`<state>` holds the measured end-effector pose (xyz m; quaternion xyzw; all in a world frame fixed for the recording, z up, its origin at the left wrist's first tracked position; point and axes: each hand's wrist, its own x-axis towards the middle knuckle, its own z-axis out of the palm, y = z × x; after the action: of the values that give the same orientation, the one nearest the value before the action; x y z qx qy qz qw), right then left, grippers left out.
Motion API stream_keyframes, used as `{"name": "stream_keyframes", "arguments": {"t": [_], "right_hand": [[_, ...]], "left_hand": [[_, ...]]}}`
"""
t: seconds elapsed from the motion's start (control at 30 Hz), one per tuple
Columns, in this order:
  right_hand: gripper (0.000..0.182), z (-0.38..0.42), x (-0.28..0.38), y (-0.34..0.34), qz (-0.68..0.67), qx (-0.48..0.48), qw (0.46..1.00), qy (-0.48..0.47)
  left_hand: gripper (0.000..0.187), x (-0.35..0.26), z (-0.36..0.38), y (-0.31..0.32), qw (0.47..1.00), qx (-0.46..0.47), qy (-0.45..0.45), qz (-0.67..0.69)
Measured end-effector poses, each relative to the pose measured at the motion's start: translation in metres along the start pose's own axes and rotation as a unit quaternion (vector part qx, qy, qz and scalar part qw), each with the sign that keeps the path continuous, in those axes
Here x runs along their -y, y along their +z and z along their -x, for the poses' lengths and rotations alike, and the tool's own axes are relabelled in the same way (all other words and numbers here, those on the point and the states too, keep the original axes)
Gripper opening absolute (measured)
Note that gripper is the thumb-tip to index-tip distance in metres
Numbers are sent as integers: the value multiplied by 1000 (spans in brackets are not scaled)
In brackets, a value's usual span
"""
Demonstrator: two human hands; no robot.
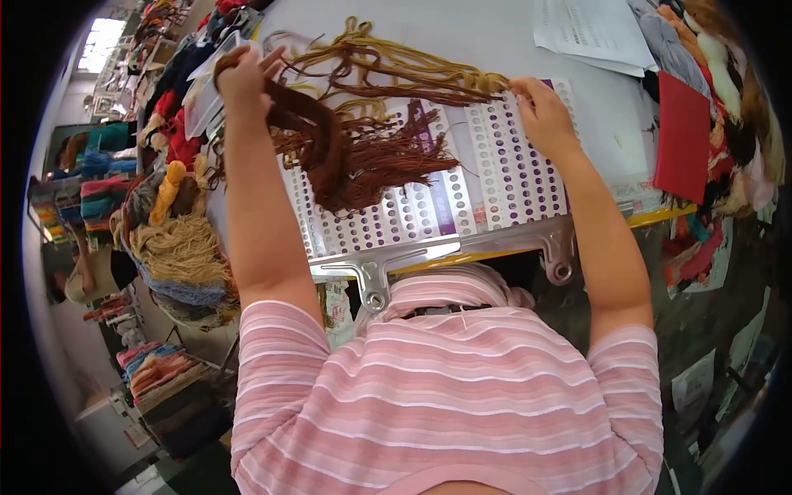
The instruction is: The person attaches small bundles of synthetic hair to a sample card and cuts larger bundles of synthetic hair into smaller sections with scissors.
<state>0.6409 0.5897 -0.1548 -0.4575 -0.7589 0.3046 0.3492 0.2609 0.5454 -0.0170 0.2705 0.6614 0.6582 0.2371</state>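
My left hand (244, 81), at the upper left, has its fingers curled round a thick dark brown yarn bundle (318, 136), and its frayed ends hang over the perforated cards. My right hand (538, 111) pinches one end of a long mustard and brown yarn bundle (412, 70) above the cards' upper edge. That bundle stretches left toward my left hand. Reddish-brown loose strands (379, 165) cover part of the white and purple perforated card (445, 202). A second perforated card (516, 173) lies just below my right hand.
Printed papers (590, 37) and a red card (682, 138) lie at the upper right, beside colored yarn. A clear plastic tray (204, 103) stands behind my left hand. Yarn heaps (177, 247) fill the left side. A metal frame (437, 247) edges the table. Another person (99, 276) is far left.
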Motion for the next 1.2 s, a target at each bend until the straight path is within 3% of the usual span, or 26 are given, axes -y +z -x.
{"name": "stream_keyframes", "arguments": {"t": [0.07, 0.1, 0.13, 0.17, 0.23, 0.27, 0.37, 0.43, 0.47, 0.63, 0.73, 0.83, 1.03, 1.13, 1.2], "right_hand": [[20, 4, 9, 0, 9, -28, 1000, -7], [21, 6, 17, 2, 12, -41, 999, -11], [22, 6, 34, 4, -30, -50, 998, -14], [22, 8, 57, 2, -71, -56, 996, -14], [22, 11, 101, 1, -206, -43, 978, -3], [20, 11, 121, 1, -298, -27, 954, 5], [18, 14, 168, -2, -407, 55, 912, -5], [17, 15, 172, -5, -374, 74, 924, 2], [17, 15, 174, -4, -358, 84, 930, 5], [15, 25, 184, -10, -507, 111, 852, 70], [14, 27, 182, -11, -522, 128, 841, 65], [15, 29, 181, -12, -523, 139, 838, 73], [16, 33, 189, -17, -538, 136, 827, 86], [16, 33, 188, -17, -545, 140, 822, 87], [16, 32, 186, -16, -545, 148, 821, 81]], "left_hand": [[31, 5, 17, 10, 994, 84, 69, 9], [24, -13, 45, 24, 995, 97, -13, 20], [28, -20, 65, 29, 981, 148, -81, 91], [37, -26, 88, 36, 939, 285, -83, 172], [50, -32, 120, 44, 829, 434, -173, 307], [52, -30, 130, 47, 840, 429, -166, 288], [53, -27, 149, 51, 786, 491, -213, 309], [53, -28, 158, 50, 745, 541, -237, 309], [53, -31, 163, 49, 759, 521, -244, 305], [55, -38, 169, 42, 787, 456, -262, 321], [58, -35, 167, 39, 756, 510, -246, 328], [60, -25, 160, 38, 688, 563, -247, 386], [60, -38, 171, 38, 733, 509, -274, 357], [60, -29, 165, 38, 677, 552, -266, 407], [58, -38, 172, 39, 732, 518, -266, 353]]}}
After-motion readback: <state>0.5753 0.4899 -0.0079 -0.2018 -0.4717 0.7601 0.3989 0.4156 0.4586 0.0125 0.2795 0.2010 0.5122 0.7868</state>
